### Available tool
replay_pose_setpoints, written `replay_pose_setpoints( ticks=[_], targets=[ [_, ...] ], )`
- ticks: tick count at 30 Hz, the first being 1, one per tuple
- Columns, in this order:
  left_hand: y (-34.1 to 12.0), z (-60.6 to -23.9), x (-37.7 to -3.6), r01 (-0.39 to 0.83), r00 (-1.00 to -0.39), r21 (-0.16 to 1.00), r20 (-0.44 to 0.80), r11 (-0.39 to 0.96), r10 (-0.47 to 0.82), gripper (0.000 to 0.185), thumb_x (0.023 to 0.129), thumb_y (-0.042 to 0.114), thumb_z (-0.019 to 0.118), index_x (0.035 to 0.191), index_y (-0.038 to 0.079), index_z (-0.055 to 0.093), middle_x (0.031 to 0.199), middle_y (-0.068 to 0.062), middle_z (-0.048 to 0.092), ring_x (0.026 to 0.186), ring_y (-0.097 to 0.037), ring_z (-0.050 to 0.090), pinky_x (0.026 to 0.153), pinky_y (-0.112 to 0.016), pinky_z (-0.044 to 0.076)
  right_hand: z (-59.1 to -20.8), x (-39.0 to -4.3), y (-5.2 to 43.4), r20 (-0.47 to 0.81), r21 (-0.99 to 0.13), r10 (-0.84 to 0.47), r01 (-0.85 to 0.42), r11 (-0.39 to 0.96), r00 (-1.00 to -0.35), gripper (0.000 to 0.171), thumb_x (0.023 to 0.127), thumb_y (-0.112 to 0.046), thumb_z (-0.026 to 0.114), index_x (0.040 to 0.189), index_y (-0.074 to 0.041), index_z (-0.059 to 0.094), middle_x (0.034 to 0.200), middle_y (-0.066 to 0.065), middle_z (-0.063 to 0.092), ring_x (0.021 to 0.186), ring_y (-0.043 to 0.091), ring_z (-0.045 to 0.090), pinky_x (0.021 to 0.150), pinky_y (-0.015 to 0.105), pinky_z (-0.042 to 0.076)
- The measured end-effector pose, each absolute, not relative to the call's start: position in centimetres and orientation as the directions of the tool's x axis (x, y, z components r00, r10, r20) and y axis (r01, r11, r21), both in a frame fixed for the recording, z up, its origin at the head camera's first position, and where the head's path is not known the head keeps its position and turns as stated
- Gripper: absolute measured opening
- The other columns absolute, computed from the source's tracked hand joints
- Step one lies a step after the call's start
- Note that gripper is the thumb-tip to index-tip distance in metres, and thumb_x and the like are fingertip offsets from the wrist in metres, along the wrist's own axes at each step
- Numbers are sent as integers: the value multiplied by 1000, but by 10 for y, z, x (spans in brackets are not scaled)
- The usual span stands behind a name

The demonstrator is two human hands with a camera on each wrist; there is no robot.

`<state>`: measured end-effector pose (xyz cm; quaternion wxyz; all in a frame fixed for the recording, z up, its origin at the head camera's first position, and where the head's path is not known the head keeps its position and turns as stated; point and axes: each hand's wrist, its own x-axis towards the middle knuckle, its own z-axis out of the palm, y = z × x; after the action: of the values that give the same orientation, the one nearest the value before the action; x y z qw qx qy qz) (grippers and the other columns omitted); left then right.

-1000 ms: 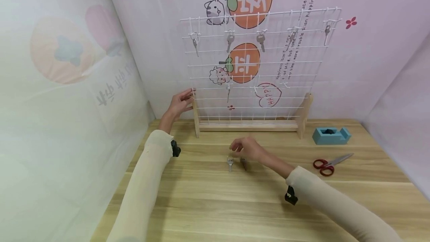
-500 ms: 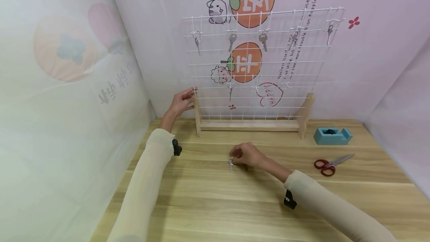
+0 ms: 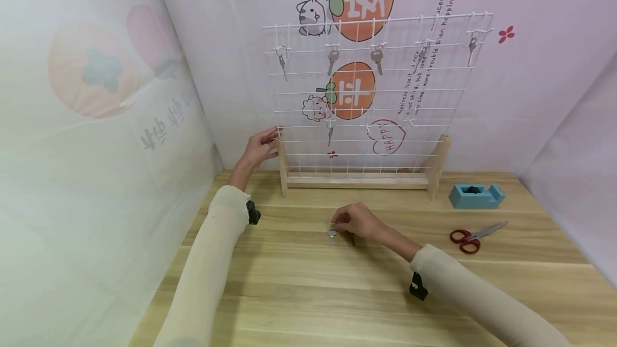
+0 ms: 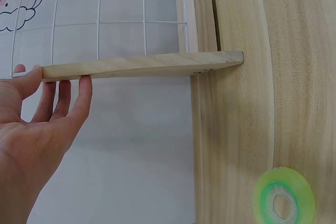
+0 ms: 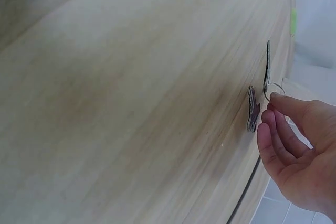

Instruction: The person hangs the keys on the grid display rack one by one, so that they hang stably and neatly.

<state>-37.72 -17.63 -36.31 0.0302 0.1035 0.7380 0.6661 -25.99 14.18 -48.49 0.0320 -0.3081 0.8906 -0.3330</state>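
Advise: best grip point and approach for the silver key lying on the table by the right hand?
Probably its round bow with the ring. The silver key lies flat on the table, bow toward the rack, blade toward the person. Come from above with the right hand, pinching the bow's edges, since the thin blade offers little purchase.

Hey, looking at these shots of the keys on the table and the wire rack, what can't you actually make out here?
- Second key: the right hand covers it in the head view; only the right wrist view shows it.
- Silver key: too small in the head view to read its teeth.
- Right hand's grip: unclear whether its fingertips pinch the key ring or only touch it.
- Left hand: cut off by the left wrist view's edge.
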Motion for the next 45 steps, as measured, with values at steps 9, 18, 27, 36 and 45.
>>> replay_pose_setpoints(
  ticks=[9,18,27,36,45],
  targets=[
    [-175,-361,-376,107,-979,989,87,100,186,49,109,5,53,156,15,49,161,-15,44,144,-33,47,111,-53,47,-479,-261,148,148,-620,-546,-507,598,-825,6,90,-3,81,95,-6,79,84,2,76,76,11,70,65,21,56],
    [-175,-362,-377,104,-978,990,84,94,191,48,108,6,53,156,15,49,161,-15,44,144,-33,46,112,-54,46,-464,-267,158,236,-555,-558,-581,595,-796,7,90,2,77,96,-3,78,85,3,76,77,11,68,70,26,58],
    [-176,-362,-376,101,-980,991,83,92,179,48,108,5,54,155,14,50,160,-15,45,143,-33,48,110,-52,48,-447,-279,172,272,-530,-542,-594,605,-795,8,90,1,78,98,1,78,86,5,77,78,17,71,71,32,60],
    [-175,-362,-377,101,-981,991,84,92,177,48,108,5,54,155,14,51,159,-15,46,143,-32,48,110,-52,48,-426,-291,190,365,-469,-522,-637,612,-771,10,87,1,82,95,-4,78,84,5,77,73,17,72,67,31,61],
    [-174,-357,-373,81,-981,994,65,79,185,49,108,3,52,156,12,48,161,-16,43,145,-34,45,113,-54,45,-387,-291,207,357,-484,-494,-610,627,-792,7,90,0,79,97,-2,78,87,8,78,80,23,74,73,40,62]
  ],
)
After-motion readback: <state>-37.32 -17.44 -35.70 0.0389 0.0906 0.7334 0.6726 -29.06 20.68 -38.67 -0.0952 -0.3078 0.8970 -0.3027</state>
